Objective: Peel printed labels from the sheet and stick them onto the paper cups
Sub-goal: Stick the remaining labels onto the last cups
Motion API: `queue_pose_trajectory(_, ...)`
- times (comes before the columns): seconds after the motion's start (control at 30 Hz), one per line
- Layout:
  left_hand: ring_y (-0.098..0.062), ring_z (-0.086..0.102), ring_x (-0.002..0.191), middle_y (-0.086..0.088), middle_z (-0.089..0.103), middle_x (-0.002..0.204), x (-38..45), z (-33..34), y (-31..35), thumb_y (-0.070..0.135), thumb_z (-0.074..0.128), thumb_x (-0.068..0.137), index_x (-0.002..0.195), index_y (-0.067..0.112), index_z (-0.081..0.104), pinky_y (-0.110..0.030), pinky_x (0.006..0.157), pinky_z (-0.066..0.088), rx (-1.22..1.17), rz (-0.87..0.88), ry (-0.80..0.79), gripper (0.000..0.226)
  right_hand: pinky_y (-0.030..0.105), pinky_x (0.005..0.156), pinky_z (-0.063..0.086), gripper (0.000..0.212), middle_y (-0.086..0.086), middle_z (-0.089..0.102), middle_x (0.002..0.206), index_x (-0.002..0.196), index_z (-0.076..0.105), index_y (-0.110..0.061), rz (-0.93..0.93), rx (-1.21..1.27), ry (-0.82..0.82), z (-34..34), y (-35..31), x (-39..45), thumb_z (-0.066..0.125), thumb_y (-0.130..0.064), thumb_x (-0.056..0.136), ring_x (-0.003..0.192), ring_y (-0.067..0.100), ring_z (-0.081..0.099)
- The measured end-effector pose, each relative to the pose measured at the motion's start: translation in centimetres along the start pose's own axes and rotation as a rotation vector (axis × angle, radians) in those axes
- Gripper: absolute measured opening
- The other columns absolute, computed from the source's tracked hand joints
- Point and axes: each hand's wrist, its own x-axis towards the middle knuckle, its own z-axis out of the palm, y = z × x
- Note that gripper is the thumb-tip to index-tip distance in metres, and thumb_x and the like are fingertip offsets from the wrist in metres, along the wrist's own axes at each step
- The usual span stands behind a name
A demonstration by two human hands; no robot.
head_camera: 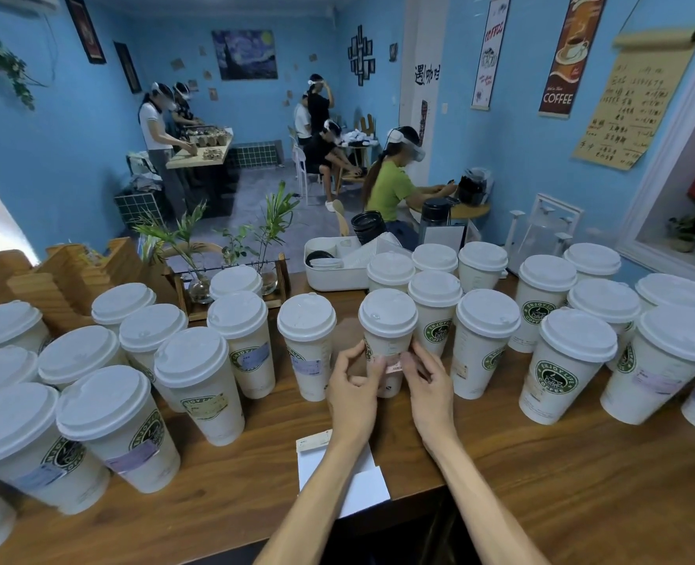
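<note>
I have both hands up against one paper cup point(386, 336) in the middle of the wooden counter point(541, 462). My left hand point(354, 391) has its fingers curled, thumb and fingertips pinching the left end of a small pinkish label point(394, 367) against the cup's side. My right hand point(427, 385) comes in from the other side, its fingers bent and pinching the label's right end, so the label sits between the two hands, low on the cup wall; I cannot tell how much of it is already stuck down. Just below my left wrist lies the white label sheet point(358, 483), flat on the counter near the front edge and partly hidden by my forearm. Left of my left hand stands a crowd of lidded cups, several already wearing pale purple labels, the nearest one point(307, 344) just beside my fingers. Right of my right hand stand more lidded cups with green logos. Beyond both hands is a white tray point(333, 275).
</note>
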Motion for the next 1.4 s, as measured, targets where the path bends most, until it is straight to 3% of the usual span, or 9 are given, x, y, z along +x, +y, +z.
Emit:
queue_pose_trajectory(0.07, -0.01, 0.049, 0.054, 0.008, 0.059, 0.055, 0.3, -0.1, 0.0, 0.032, 0.077, 0.092, 0.121, 0.028, 0.066, -0.032, 0.063, 0.045, 0.0, -0.009, -0.006, 0.032, 0.004, 0.086, 0.047, 0.041, -0.007, 0.061, 0.127, 0.136, 0.063, -0.012, -0.003, 0.026, 0.012, 0.1, 0.2, 0.1, 0.07, -0.009, 0.096, 0.105, -0.02, 0.061)
queue_pose_trajectory(0.13, -0.01, 0.063, 0.062, 0.013, 0.077, 0.087, 0.4, -0.3, 0.2, 0.024, 0.075, 0.094, 0.124, 0.019, 0.066, -0.036, 0.07, 0.053, -0.05, -0.023, -0.016, 0.031, 0.004, 0.086, 0.047, 0.042, -0.003, 0.062, 0.127, 0.136, 0.063, -0.007, -0.01, 0.008, 0.022, 0.1, 0.4, 0.2, 0.071, -0.008, 0.095, 0.106, -0.018, 0.061)
queue_pose_trajectory(0.3, -0.026, 0.071, 0.065, 0.003, 0.075, 0.119, 0.1, -0.2, -0.1, 0.021, 0.065, 0.101, 0.13, 0.021, 0.062, -0.036, 0.068, 0.057, -0.045, -0.011, -0.038, 0.029, 0.0, 0.095, 0.038, 0.034, -0.019, 0.059, 0.123, 0.135, 0.062, -0.017, -0.069, -0.077, 0.023, -0.2, 0.4, -0.1, 0.061, -0.008, 0.102, 0.122, 0.006, 0.058)
queue_pose_trajectory(0.5, -0.016, 0.075, 0.076, 0.017, 0.073, 0.122, -0.3, -0.2, 0.0, 0.022, 0.067, 0.1, 0.138, 0.022, 0.057, -0.046, 0.077, 0.06, -0.069, -0.025, -0.086, 0.039, 0.008, 0.091, 0.05, 0.05, 0.001, 0.057, 0.135, 0.142, 0.058, -0.011, 0.003, 0.014, -0.035, -0.3, 0.5, -0.3, 0.072, -0.009, 0.095, 0.114, -0.006, 0.063)
queue_pose_trajectory(0.77, -0.026, 0.075, 0.075, 0.03, 0.072, 0.111, -0.1, -0.3, -0.2, 0.007, 0.068, 0.095, 0.134, 0.024, 0.058, -0.054, 0.083, 0.061, 0.004, -0.034, -0.09, 0.044, 0.008, 0.094, 0.047, 0.046, 0.004, 0.055, 0.14, 0.136, 0.055, -0.028, -0.035, -0.029, -0.068, -1.0, 0.9, -0.2, 0.065, -0.003, 0.098, 0.126, 0.011, 0.06)
queue_pose_trajectory(0.87, -0.028, 0.076, 0.081, 0.024, 0.069, 0.126, -0.2, -0.3, 0.2, 0.03, 0.08, 0.089, 0.132, 0.035, 0.059, -0.051, 0.08, 0.061, 0.008, -0.012, -0.094, 0.048, 0.016, 0.095, 0.052, 0.059, -0.003, 0.058, 0.139, 0.143, 0.055, -0.017, 0.022, 0.049, -0.055, -0.5, 0.8, -0.4, 0.078, -0.009, 0.089, 0.125, 0.006, 0.061)
queue_pose_trajectory(1.07, -0.027, 0.068, 0.052, 0.018, 0.075, 0.115, -0.1, -0.7, 0.2, 0.006, 0.06, 0.102, 0.126, 0.023, 0.061, -0.033, 0.059, 0.057, 0.048, -0.008, -0.06, 0.029, 0.021, 0.1, 0.052, 0.059, -0.008, 0.059, 0.135, 0.144, 0.056, -0.011, 0.017, 0.002, -0.04, -0.2, 1.1, -0.3, 0.078, -0.01, 0.089, 0.121, 0.005, 0.064)
queue_pose_trajectory(1.23, -0.027, 0.068, 0.056, 0.015, 0.076, 0.111, -0.5, -0.8, 1.0, 0.016, 0.068, 0.099, 0.124, 0.023, 0.062, -0.034, 0.058, 0.057, 0.008, -0.054, -0.066, 0.026, 0.008, 0.097, 0.046, 0.047, -0.004, 0.055, 0.14, 0.141, 0.052, -0.026, -0.003, -0.046, -0.101, -1.0, 0.8, -0.1, 0.063, -0.005, 0.1, 0.119, -0.014, 0.057)
queue_pose_trajectory(1.4, -0.028, 0.064, 0.049, 0.013, 0.076, 0.115, -0.4, -0.5, 0.8, 0.02, 0.073, 0.096, 0.121, 0.022, 0.063, -0.046, 0.059, 0.055, -0.007, -0.044, -0.071, 0.027, 0.011, 0.094, 0.05, 0.053, 0.003, 0.058, 0.138, 0.144, 0.056, -0.007, 0.022, -0.016, -0.074, -1.0, 1.1, 0.2, 0.072, -0.007, 0.094, 0.116, -0.004, 0.064)
